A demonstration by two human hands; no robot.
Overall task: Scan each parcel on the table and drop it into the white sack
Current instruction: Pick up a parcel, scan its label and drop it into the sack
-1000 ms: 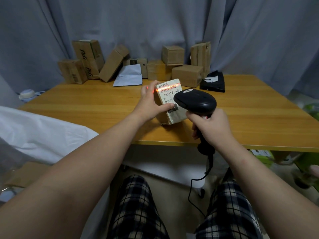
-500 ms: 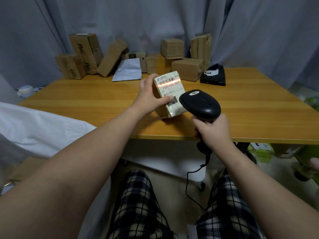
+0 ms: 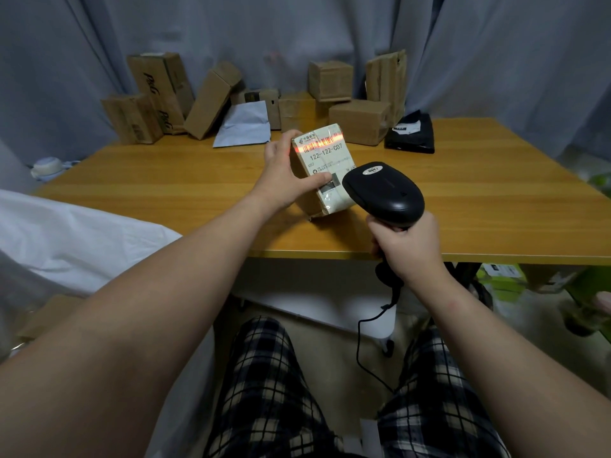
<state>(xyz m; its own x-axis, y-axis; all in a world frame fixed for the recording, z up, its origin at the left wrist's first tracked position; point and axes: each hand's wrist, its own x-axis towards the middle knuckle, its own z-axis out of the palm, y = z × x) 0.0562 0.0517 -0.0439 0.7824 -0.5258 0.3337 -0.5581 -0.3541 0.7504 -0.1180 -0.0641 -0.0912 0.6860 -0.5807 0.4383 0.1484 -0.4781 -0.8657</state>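
The left hand [image 3: 284, 180] grips the parcel [image 3: 325, 168] label-up so the right hand's [image 3: 408, 246] scanner [image 3: 385, 193] beam crosses its barcode.

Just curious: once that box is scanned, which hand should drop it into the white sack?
Probably the left hand. It grips the box, and the white sack is on that side; the right hand holds the scanner.

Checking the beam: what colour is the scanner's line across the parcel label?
Red-orange line, head view.

Grey curtain [image 3: 496, 61] behind; green clutter [image 3: 506, 279], possibly boxes, floor right.
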